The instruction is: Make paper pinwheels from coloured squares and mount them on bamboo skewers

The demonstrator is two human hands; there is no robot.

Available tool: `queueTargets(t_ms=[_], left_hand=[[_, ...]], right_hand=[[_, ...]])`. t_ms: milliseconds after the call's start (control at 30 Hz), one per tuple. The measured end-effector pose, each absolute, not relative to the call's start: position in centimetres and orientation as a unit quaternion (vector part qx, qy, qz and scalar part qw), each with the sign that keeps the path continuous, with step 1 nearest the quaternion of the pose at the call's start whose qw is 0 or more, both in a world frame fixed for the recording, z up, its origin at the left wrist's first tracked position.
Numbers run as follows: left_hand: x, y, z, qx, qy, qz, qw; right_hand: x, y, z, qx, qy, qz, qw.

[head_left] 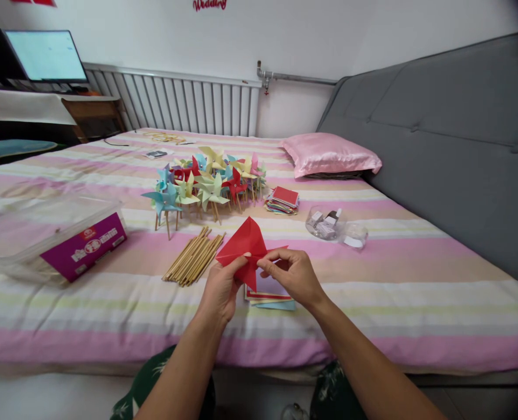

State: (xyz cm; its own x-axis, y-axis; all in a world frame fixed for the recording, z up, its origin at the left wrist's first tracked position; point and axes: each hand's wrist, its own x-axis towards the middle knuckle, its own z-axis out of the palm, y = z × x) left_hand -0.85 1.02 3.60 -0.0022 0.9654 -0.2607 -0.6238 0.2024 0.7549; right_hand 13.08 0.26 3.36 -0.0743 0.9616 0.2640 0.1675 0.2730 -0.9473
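A red paper pinwheel [244,240], partly folded, is held up over the near part of the bed. My left hand [224,287] grips it from below with the thumb on its front near the middle. My right hand [294,277] is closed, thumb and forefinger pinching the paper just right of its centre; anything small between those fingertips is hidden. Beneath the hands lies a small pile of coloured paper sheets [277,288], lilac on top. To the left, a bundle of thin wooden sticks [193,256] rests on the striped bedspread.
Several pinwheels on sticks [210,188] stand clustered beyond the hands. Right of them sits a stack of coloured squares [284,197]. A clear round container [322,224] holds small packets, with a clear lid [353,240] beside it. A plastic box [27,256] is at left, a pink pillow [331,153] farther back.
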Motion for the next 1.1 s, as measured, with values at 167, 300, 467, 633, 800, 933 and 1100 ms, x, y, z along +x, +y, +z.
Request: queueTargets(t_ms=[167, 300, 467, 633, 800, 933, 1100], left_hand=[[-0.8, 1.1, 3.5, 0.227, 0.384, 0.6, 0.665], [-0.7, 1.0, 3.4, 0.229, 0.39, 0.596, 0.664], [-0.5, 1.0, 3.4, 0.245, 0.393, 0.591, 0.66], [-0.5, 0.9, 3.5, 0.253, 0.403, 0.589, 0.654], [-0.4, 0.8, 3.5, 0.275, 0.409, 0.591, 0.639], [-0.2, 0.7, 3.4, 0.303, 0.411, 0.596, 0.62], [-0.1, 0.6, 3.3, 0.314, 0.415, 0.599, 0.608]], right_hand=[[12.9, 0.1, 3.2, -0.471, -0.608, 0.393, 0.504], [12.8, 0.2, 3.0, -0.48, -0.583, 0.406, 0.514], [12.7, 0.3, 2.9, -0.497, -0.56, 0.413, 0.518], [12.6, 0.3, 2.7, -0.508, -0.551, 0.409, 0.521], [12.7, 0.4, 2.6, -0.514, -0.551, 0.401, 0.521], [12.8, 0.5, 2.4, -0.515, -0.552, 0.396, 0.523], [12.9, 0.5, 2.2, -0.519, -0.557, 0.385, 0.522]])
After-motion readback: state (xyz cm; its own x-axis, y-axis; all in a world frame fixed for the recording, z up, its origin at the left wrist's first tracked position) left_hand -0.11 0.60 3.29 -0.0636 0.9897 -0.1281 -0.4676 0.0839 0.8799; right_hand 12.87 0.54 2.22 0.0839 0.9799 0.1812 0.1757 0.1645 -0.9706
